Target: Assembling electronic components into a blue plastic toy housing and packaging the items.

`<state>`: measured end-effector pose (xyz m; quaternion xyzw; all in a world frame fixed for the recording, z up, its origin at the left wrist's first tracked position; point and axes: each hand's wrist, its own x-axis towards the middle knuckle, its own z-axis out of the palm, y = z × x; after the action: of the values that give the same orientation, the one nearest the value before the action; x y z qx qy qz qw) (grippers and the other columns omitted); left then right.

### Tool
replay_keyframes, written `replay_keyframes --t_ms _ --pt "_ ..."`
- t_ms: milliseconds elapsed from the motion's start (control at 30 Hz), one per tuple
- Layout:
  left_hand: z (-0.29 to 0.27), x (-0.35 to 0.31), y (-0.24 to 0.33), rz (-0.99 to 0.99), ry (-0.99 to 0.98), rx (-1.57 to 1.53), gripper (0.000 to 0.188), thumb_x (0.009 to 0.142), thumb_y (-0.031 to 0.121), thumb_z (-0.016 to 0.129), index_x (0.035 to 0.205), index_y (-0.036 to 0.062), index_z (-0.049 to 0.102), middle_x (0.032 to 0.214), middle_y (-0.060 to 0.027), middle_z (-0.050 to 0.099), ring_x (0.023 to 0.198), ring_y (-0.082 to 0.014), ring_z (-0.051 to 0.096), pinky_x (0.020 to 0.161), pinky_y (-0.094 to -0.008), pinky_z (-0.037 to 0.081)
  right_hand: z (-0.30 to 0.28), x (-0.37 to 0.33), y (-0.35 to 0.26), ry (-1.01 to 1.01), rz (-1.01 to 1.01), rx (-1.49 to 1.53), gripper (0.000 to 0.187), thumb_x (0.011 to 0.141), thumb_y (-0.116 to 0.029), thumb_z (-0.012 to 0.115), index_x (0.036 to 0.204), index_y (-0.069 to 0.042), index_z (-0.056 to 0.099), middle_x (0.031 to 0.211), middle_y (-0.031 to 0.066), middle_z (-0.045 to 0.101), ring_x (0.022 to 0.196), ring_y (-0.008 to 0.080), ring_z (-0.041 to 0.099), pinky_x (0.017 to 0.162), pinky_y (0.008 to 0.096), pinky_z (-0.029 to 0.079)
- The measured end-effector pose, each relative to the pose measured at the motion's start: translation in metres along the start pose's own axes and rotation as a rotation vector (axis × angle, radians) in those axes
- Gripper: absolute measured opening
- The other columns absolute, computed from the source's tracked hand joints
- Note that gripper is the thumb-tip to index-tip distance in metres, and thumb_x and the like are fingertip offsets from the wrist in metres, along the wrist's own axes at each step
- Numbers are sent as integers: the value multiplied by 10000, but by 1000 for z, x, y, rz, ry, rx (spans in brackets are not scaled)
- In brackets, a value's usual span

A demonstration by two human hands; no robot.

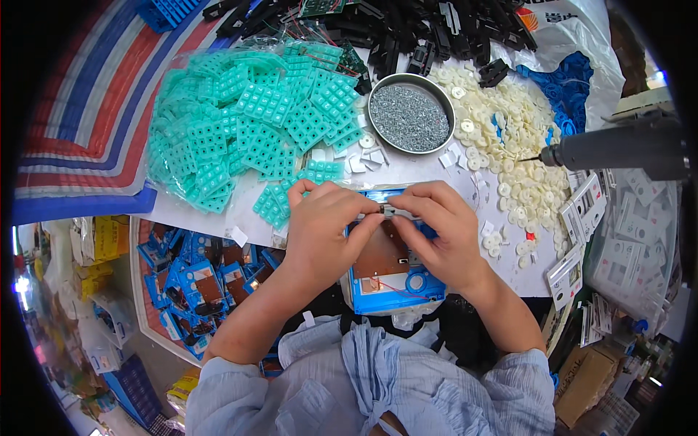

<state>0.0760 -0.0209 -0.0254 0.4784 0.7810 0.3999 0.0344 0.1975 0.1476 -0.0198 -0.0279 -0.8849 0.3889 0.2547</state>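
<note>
A blue plastic housing (396,306) lies in front of me at the near table edge. Inside it sits a brown circuit board (382,254), with a thin red wire beside it. Over its far end my left hand (318,227) and my right hand (449,231) meet, thumbs and forefingers pinched around a small silvery-dark piece (389,210). The fingers cover most of that piece, so I cannot make out its kind. Teal rubber keypads (320,171) lie just beyond my left hand.
Past my hands stands a round metal tin (371,109) of small screws. Cream plastic discs (520,156) are heaped to the right, under a dark electric screwdriver (618,151). Black parts (429,36) pile up at the back. Left of me, a bin holds several blue housings (200,283).
</note>
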Motion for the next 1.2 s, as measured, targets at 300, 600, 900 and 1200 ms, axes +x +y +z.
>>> replay_keyframes --t_ms 300,600,900,1200 --pt "2 -6 -4 194 9 24 154 781 87 779 910 133 710 904 18 724 827 -187 612 879 -413 329 -17 -12 -18 -206 131 120 484 798 -14 696 1280 -41 664 937 123 635 832 283 645 712 366 527" --pt "5 -5 0 258 -81 -47 197 764 99 800 941 139 724 932 15 730 829 -211 620 884 -427 370 -61 -47 -5 -168 143 -10 551 774 -19 678 1321 -57 630 1016 142 625 892 326 629 743 395 528" --pt "4 1 3 252 -67 -20 151 760 66 785 881 115 710 852 -13 696 817 -224 613 824 -395 390 -35 -54 -20 -183 194 96 593 786 -18 679 1373 -50 600 970 130 616 809 290 633 691 362 524" --pt "8 -4 -7 296 -105 -29 180 787 124 788 946 147 706 948 39 711 873 -186 616 883 -450 352 -31 -37 -24 -331 191 22 571 812 -51 669 1378 -64 593 902 99 597 757 282 625 649 378 522"
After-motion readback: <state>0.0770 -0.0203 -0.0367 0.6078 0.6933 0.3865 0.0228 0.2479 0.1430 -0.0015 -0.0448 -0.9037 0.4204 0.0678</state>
